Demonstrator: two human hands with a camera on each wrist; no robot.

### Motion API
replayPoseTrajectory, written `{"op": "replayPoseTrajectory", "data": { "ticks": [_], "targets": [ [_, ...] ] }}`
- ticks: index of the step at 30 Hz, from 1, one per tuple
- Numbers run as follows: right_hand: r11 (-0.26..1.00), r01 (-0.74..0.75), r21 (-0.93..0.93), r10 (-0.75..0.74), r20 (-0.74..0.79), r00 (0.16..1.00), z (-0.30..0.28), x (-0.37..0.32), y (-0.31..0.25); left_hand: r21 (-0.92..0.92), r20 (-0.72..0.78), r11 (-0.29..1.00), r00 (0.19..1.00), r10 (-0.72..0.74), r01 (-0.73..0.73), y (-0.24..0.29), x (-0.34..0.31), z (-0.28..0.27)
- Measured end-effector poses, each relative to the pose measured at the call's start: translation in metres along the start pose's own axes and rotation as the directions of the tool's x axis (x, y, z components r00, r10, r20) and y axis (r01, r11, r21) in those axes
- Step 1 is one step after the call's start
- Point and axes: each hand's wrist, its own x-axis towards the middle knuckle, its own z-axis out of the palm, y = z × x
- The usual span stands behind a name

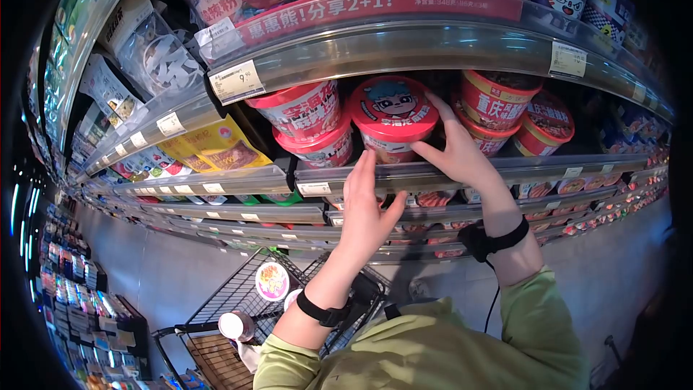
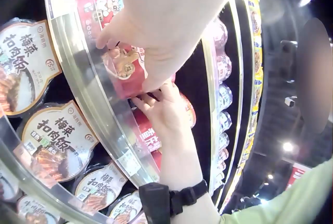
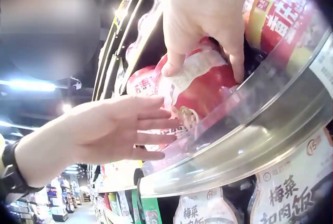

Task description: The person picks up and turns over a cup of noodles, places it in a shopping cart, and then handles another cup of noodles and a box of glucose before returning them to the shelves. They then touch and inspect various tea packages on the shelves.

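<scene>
A red-lidded instant noodle tub [image 1: 398, 112] with a cartoon face on its lid stands on the shelf in the head view. My right hand [image 1: 464, 153] holds its right side, thumb at the front and fingers round the far side; the right wrist view shows this thumb and fingers spread across the red tub [image 3: 208, 86]. At the tub's lower front is my left hand [image 1: 367, 209], its fingers extended. Straight, slightly parted fingers show on the left hand [image 3: 122, 125] in the right wrist view. The left wrist view has both hands at the tub [image 2: 127, 73].
Stacked red tubs [image 1: 310, 112] stand left of it, and red-and-yellow tubs [image 1: 498, 105] right. A shelf edge [image 1: 404, 47] overhangs them; a clear lip [image 1: 462, 170] runs along the front. Below, a shopping cart [image 1: 209, 310] contains several tubs. Yellow packets [image 1: 216, 146] lie farther left.
</scene>
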Motion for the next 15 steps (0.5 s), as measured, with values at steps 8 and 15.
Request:
{"op": "replayPoseTrajectory", "data": {
  "ticks": [8, 15],
  "targets": [
    [0.744, 0.032, -0.667, -0.159, -0.13, 0.979, 0.04, 0.003, -0.047, 0.164, 0.056, 0.985, 0.997, 0.048, -0.057, 0.005, -0.007, 0.008],
    [0.664, 0.174, -0.728, -0.16, 0.089, 0.983, 0.025, 0.008, -0.043, 0.014, -0.038, 1.0, 0.999, 0.006, -0.005, -0.004, -0.013, 0.003]
  ]
}}
